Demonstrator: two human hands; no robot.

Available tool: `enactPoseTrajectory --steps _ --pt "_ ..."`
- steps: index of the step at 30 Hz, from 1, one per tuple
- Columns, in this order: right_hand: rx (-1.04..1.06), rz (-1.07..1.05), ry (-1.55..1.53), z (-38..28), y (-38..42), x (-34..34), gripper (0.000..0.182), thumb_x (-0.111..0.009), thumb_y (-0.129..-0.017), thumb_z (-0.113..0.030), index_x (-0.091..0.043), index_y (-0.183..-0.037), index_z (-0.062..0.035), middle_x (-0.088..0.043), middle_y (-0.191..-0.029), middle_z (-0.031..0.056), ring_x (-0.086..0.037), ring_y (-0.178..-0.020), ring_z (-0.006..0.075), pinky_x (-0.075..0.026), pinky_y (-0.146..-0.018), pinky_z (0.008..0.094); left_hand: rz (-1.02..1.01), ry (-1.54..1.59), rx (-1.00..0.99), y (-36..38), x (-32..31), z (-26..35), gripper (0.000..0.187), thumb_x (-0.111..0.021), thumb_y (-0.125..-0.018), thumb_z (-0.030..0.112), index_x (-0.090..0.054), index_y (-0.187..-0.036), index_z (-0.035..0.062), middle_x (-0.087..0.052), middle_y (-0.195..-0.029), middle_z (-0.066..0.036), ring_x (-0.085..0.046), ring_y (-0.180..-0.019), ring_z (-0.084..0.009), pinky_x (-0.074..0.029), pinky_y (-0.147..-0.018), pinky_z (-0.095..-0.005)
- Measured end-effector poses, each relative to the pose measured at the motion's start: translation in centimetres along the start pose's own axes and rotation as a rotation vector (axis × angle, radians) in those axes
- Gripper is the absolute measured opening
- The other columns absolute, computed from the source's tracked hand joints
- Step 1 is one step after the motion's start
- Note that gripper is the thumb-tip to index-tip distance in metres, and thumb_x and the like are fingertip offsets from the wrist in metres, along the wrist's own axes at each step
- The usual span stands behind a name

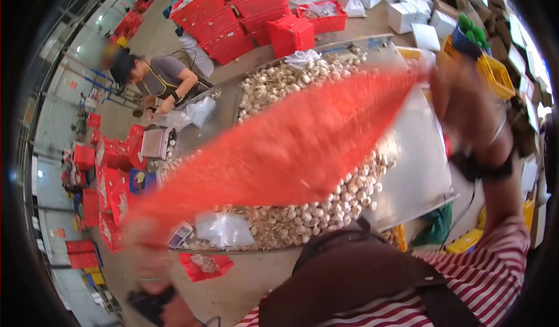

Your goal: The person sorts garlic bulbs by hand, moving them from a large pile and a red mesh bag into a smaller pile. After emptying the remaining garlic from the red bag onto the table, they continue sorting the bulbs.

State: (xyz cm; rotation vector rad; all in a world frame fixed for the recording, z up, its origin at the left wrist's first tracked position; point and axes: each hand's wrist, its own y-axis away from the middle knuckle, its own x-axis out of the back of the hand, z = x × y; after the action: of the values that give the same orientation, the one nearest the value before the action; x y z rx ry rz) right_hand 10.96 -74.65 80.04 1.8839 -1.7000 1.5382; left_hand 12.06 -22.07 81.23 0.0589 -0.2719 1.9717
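A red mesh bag [279,146], see-through and smeared by motion, is stretched aslant across the view. My left hand [148,251] grips its lower left end, though the fingers are blurred. At the upper right, my right hand [466,103] is closed on the other end. Beneath the bag lie many loose garlic bulbs [311,215] on a metal table [416,173], partly hidden by it. Near my left hand are a small scale-like device with a display [180,234] and clear plastic bags [224,229].
Across the table a person [166,77] bends over a clear bag beside a weighing scale [156,144]. Red crates [233,21] are stacked behind. A red bin [205,266] stands below the near edge. Cardboard boxes [498,13] and a yellow crate [495,77] are at right.
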Motion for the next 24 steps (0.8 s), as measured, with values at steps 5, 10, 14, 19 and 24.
enactPoseTrajectory --steps 5,10,14,19,24 --pt "-0.041 -0.056 -1.156 -4.4 -8.5 8.4 0.035 -0.038 -0.104 -0.032 -0.059 -0.088 -0.0081 -0.034 -0.051 -0.0121 -0.025 -0.038 0.0019 -0.025 -0.037 0.0185 -0.627 0.319 -0.094 -6.3 2.5 13.1 0.041 -0.056 -0.087 0.028 -0.057 -0.112 -0.0042 -0.065 -0.098 -0.016 -0.044 -0.05 -0.0096 -0.035 -0.042 -0.0231" --pt "-0.226 0.099 -1.516 -2.0 -7.0 3.5 0.036 -0.041 -0.102 -0.028 -0.059 -0.08 -0.0064 -0.042 -0.054 -0.0033 -0.04 -0.045 0.0098 -0.035 -0.043 0.0242 -0.606 0.398 -0.053 -7.3 -1.7 8.1 0.044 -0.055 -0.09 0.026 -0.053 -0.121 -0.0047 -0.064 -0.098 -0.014 -0.043 -0.053 -0.0091 -0.032 -0.043 -0.0212" --pt "-0.562 0.307 -1.098 1.7 -3.8 -5.5 0.043 -0.052 -0.096 -0.043 -0.057 -0.073 -0.007 -0.041 -0.049 -0.0026 -0.037 -0.041 0.0067 -0.027 -0.04 0.0246 -0.713 0.668 0.379 -6.1 -7.2 -2.1 0.048 -0.061 -0.085 0.012 -0.049 -0.129 -0.0005 -0.059 -0.113 -0.013 -0.054 -0.077 -0.0149 -0.045 -0.061 -0.0259" --pt "-0.805 0.383 -1.187 5.2 3.4 -14.4 0.038 -0.052 -0.098 -0.037 -0.058 -0.076 -0.0062 -0.046 -0.053 -0.0023 -0.039 -0.042 0.0067 -0.028 -0.041 0.024 -0.649 0.705 0.539 -0.1 -9.9 -15.5 0.055 -0.058 -0.08 -0.007 -0.045 -0.133 0.0047 -0.053 -0.13 -0.012 -0.058 -0.105 -0.0222 -0.052 -0.086 -0.031" --pt "-1.192 0.39 -1.136 6.6 13.2 -19.5 0.037 -0.056 -0.096 -0.037 -0.06 -0.076 -0.0056 -0.05 -0.055 -0.0015 -0.043 -0.042 0.0075 -0.031 -0.039 0.0229 -0.541 0.25 0.721 6.3 -9.5 -21.2 0.048 -0.064 -0.085 0.002 -0.047 -0.129 0.0045 -0.064 -0.105 -0.009 -0.064 -0.078 -0.0153 -0.052 -0.064 -0.0215"
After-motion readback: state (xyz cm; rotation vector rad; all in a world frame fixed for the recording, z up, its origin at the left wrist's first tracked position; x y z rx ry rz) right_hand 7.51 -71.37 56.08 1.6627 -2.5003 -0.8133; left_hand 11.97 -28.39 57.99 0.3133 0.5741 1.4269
